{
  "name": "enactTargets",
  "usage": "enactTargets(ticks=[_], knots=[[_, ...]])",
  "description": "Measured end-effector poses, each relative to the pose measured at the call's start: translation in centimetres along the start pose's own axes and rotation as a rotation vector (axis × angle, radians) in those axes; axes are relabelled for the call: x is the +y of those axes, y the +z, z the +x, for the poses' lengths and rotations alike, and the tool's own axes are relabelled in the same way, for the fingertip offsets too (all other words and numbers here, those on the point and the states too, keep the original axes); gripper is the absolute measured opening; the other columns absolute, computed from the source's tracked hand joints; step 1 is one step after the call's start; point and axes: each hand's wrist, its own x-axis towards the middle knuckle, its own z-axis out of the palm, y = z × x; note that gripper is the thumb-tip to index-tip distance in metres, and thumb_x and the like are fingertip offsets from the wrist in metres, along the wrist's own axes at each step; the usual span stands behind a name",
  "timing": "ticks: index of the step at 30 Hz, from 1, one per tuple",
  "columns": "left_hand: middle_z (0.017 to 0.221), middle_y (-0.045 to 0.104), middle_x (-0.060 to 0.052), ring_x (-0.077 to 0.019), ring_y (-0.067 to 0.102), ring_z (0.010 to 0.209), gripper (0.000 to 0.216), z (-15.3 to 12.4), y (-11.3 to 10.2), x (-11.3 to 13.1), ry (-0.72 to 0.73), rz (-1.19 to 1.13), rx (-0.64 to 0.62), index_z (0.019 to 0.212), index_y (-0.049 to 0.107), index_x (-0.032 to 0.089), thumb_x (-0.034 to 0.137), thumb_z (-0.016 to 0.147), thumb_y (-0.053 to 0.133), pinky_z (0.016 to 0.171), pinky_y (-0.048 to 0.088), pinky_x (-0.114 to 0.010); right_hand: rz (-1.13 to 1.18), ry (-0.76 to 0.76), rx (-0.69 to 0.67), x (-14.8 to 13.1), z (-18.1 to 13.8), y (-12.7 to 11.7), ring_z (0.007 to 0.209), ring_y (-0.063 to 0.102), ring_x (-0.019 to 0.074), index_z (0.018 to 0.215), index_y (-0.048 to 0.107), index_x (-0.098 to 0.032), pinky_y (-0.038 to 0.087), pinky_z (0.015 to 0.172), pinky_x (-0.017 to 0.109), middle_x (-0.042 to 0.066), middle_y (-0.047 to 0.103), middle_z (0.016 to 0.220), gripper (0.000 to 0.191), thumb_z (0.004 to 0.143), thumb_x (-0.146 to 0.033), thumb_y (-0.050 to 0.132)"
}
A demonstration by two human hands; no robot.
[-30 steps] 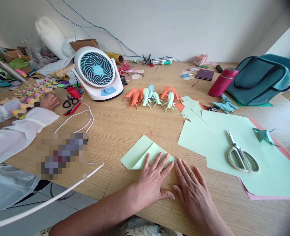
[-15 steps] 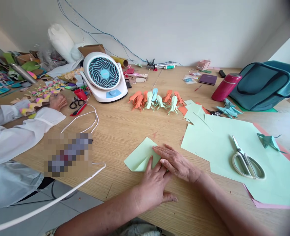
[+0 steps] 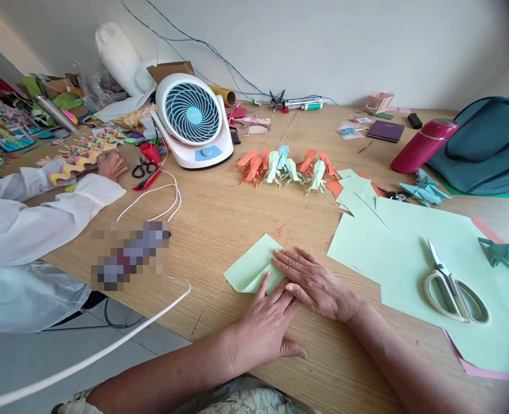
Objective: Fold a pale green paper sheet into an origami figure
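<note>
A folded light-green paper (image 3: 249,267) lies on the wooden table (image 3: 219,218) in front of me. My left hand (image 3: 269,325) lies flat at its near edge, fingers stretched onto the paper. My right hand (image 3: 317,284) lies across the paper's right part, fingers flat and pointing left, partly over my left fingertips. Neither hand grips anything.
Large green sheets (image 3: 413,241) with white scissors (image 3: 452,284) lie to the right. A row of folded paper figures (image 3: 286,167) stands behind, with a desk fan (image 3: 194,121), a red bottle (image 3: 422,146) and a teal bag (image 3: 487,146). A person's white sleeve (image 3: 34,218) rests at the left.
My right hand swung from beside the left hand onto the paper, pointing left, and now presses slightly further along it. The view shifted a little.
</note>
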Motion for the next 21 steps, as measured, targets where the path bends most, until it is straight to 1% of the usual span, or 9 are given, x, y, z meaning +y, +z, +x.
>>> enactTargets(ticks=[5, 9, 14, 16, 19, 21], knots=[[0.143, 0.05, -0.013, -0.0283, 0.039, 0.137, 0.09, -0.4, 0.0, 0.2, -0.018, 0.037, 0.004, 0.147, 0.034, 0.016, 0.076, 0.081, 0.047, 0.121, 0.009, -0.049, -0.045, -0.001, -0.016, 0.0, 0.0, 0.3, 0.148, 0.02, 0.0231, 0.155, 0.021, -0.019, 0.018, 0.12, 0.052, 0.01, 0.023, 0.16, 0.058, 0.103, -0.044, 0.03], [0.142, 0.052, -0.013, -0.0285, 0.039, 0.137, 0.089, -0.2, -0.2, 0.5, -0.043, 0.021, -0.007, 0.147, 0.035, 0.016, 0.075, 0.081, 0.048, 0.12, 0.011, -0.051, -0.051, -0.001, -0.002, 0.0, -0.1, 0.5, 0.148, 0.02, 0.0234, 0.154, 0.022, -0.017, 0.018, 0.12, 0.052, 0.012, 0.024, 0.16, 0.059, 0.103, -0.045, 0.029], [0.145, 0.048, -0.015, -0.0291, 0.037, 0.138, 0.089, -0.6, 0.1, 0.5, -0.039, 0.005, -0.01, 0.146, 0.035, 0.013, 0.074, 0.082, 0.048, 0.12, 0.015, -0.052, -0.072, -0.008, -0.017, 0.2, -0.1, 0.6, 0.149, 0.019, 0.0238, 0.155, 0.021, -0.015, 0.018, 0.12, 0.052, 0.012, 0.021, 0.16, 0.059, 0.103, -0.044, 0.031], [0.148, 0.045, -0.016, -0.0311, 0.033, 0.141, 0.091, -1.0, 0.4, 0.4, -0.044, 0.007, -0.007, 0.146, 0.034, 0.012, 0.074, 0.082, 0.047, 0.119, 0.014, -0.054, -0.075, -0.013, -0.021, 0.2, -0.1, 0.6, 0.149, 0.018, 0.0238, 0.155, 0.021, -0.016, 0.018, 0.12, 0.052, 0.012, 0.02, 0.16, 0.059, 0.103, -0.043, 0.031], [0.153, 0.038, -0.016, -0.0355, 0.021, 0.146, 0.093, -1.5, 0.8, 0.4, -0.068, 0.017, -0.005, 0.149, 0.031, 0.012, 0.075, 0.082, 0.046, 0.118, 0.013, -0.057, -0.082, -0.014, -0.019, 0.2, -0.1, 0.7, 0.149, 0.019, 0.0243, 0.154, 0.023, -0.014, 0.018, 0.12, 0.052, 0.012, 0.02, 0.16, 0.06, 0.103, -0.044, 0.03], [0.155, 0.034, -0.016, -0.0376, 0.018, 0.147, 0.092, -1.8, 1.0, 0.4, -0.086, 0.018, -0.013, 0.15, 0.029, 0.013, 0.075, 0.084, 0.043, 0.117, 0.013, -0.059, -0.087, -0.015, -0.018, 0.2, -0.1, 0.8, 0.149, 0.019, 0.0249, 0.154, 0.023, -0.014, 0.018, 0.12, 0.052, 0.012, 0.021, 0.16, 0.061, 0.103, -0.046, 0.03]])
